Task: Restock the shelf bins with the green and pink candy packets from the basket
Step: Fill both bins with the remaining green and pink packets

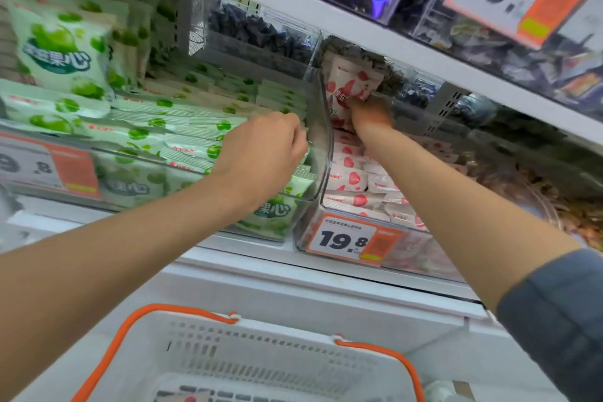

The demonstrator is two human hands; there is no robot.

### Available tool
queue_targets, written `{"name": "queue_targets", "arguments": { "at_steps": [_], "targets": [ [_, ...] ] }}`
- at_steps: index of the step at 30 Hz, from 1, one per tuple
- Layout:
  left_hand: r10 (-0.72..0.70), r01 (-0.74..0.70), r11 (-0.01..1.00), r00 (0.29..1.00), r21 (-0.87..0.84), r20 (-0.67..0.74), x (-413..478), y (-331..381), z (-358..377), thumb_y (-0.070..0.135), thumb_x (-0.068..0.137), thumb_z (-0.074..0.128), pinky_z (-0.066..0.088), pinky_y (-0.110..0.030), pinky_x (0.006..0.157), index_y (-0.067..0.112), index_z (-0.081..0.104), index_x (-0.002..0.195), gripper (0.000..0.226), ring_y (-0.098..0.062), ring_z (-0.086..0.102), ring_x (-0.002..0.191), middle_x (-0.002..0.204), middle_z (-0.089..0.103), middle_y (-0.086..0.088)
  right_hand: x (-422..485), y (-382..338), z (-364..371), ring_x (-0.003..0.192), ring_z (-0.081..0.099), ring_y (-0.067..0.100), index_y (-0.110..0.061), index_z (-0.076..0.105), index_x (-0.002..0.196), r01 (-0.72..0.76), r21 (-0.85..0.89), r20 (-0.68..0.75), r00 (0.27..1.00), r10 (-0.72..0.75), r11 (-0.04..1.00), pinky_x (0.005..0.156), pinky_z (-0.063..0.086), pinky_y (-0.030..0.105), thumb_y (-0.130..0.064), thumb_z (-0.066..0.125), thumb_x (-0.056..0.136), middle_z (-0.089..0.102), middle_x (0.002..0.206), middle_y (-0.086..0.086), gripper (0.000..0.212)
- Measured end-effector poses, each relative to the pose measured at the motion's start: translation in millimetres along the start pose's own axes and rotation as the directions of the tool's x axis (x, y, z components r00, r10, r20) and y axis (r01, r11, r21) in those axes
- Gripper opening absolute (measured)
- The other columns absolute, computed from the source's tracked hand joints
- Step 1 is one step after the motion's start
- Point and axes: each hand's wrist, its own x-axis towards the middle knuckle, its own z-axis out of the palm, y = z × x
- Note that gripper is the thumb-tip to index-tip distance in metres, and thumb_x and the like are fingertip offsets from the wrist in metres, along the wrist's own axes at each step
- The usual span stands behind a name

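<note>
The white shelf point(293, 284) carries two clear bins side by side. The green bin point(140, 183) on the left is piled with green packets point(182, 140), too many to count. The pink bin point(404, 246) on the right holds a heap of pink packets point(352, 178), also beyond counting.

One white basket point(248, 359) with two orange handles sits below the shelf, near the person.

Both hands reach up from it into the bins. The left hand point(264, 153) is at the right end of the green bin, fingers curled down among the green packets. I cannot tell whether it grips one. The right hand point(372, 117) is blurred and pinches one pink packet point(347, 85), held upright above the heap at the back of the pink bin.

Three price tags point(346, 238) show: one on each bin and one on the shelf above.
</note>
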Motion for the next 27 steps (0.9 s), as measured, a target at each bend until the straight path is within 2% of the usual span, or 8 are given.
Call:
{"name": "queue_targets", "arguments": {
  "at_steps": [5,8,11,13,17,19,22,27],
  "targets": [
    [0.021,-0.022,1.0,0.997,-0.009,-0.079,-6,6,-10,0.026,0.099,0.041,0.047,-0.039,0.061,0.018,0.06,0.09,0.022,-0.02,0.053,0.079,0.083,0.061,0.002,-24,19,-21,0.084,0.056,0.025,-0.013,0.054,0.106,0.139,-0.037,-0.007,0.99,-0.139,0.99,0.071,0.044,0.031,-0.019,0.049,0.096,0.056,0.088,0.004,0.013],
    [0.011,-0.012,1.0,0.99,-0.007,-0.143,-20,15,-15,0.022,0.096,0.046,0.045,-0.039,0.063,0.018,0.062,0.09,0.017,-0.02,0.052,0.084,0.086,0.063,0.003,-47,32,-35,0.079,0.056,0.021,-0.006,0.051,0.122,0.15,-0.081,0.057,0.988,-0.145,0.985,0.067,0.045,0.03,-0.017,0.051,0.096,0.058,0.097,0.006,0.029],
    [-0.056,0.052,0.998,0.991,-0.037,-0.122,-52,31,-19,0.022,0.093,0.047,0.046,-0.04,0.063,0.019,0.06,0.086,0.015,-0.022,0.052,0.079,0.081,0.06,0.003,-75,34,-50,0.102,0.059,0.02,-0.003,0.046,0.136,0.167,-0.059,0.015,0.986,-0.166,0.984,0.082,0.05,0.025,-0.012,0.052,0.096,0.059,0.12,0.01,0.042],
    [-0.123,0.119,0.99,0.991,-0.08,-0.047,-81,39,-18,0.022,0.093,0.049,0.044,-0.039,0.06,0.019,0.058,0.083,0.014,-0.024,0.053,0.073,0.076,0.058,0.002,-105,37,-58,0.089,0.056,-0.003,-0.01,0.057,0.127,0.271,0.039,-0.03,0.962,-0.27,0.962,0.074,0.042,0.002,-0.007,0.05,0.095,0.06,0.117,0.002,0.034],
    [-0.328,0.348,0.935,0.923,-0.07,0.201,-131,38,-4,0.023,0.09,0.051,0.037,-0.032,0.058,0.021,0.053,0.077,0.014,-0.025,0.055,0.071,0.07,0.056,0.004,-172,65,-45,0.072,0.051,0.004,-0.012,0.069,0.089,0.502,0.111,-0.067,0.865,-0.498,0.857,0.069,0.04,0.013,-0.001,0.05,0.082,0.062,0.09,-0.003,0.023],
    [-0.401,0.429,0.903,0.85,-0.007,0.342,-152,26,7,0.024,0.09,0.049,0.037,-0.029,0.055,0.023,0.051,0.073,0.017,-0.023,0.058,0.068,0.069,0.058,0.006,-202,91,-21,0.074,0.053,0.013,-0.01,0.069,0.085,0.495,0.142,0.075,0.858,-0.508,0.857,0.07,0.042,0.024,-0.001,0.049,0.079,0.064,0.087,0.002,0.022],
    [-0.444,0.407,0.891,0.68,0.202,0.584,-187,-4,30,0.025,0.091,0.049,0.049,-0.031,0.066,0.024,0.055,0.08,0.013,-0.02,0.062,0.077,0.088,0.067,0.0,-244,149,22,0.072,0.055,0.014,-0.014,0.069,0.093,0.343,0.043,0.427,0.843,-0.328,0.938,0.071,0.047,0.03,-0.006,0.048,0.089,0.066,0.093,0.001,0.022],
    [-0.458,0.06,0.887,0.239,0.458,0.856,-265,-71,84,0.023,0.096,0.05,0.047,-0.032,0.091,0.012,0.056,0.123,0.03,-0.024,0.056,0.113,0.128,0.057,-0.006,-279,247,68,0.09,0.064,0.027,-0.01,0.068,0.101,0.36,-0.317,0.838,0.54,0.082,0.877,0.084,0.054,0.041,-0.008,0.045,0.092,0.068,0.105,0.009,0.025]
  ]
}}
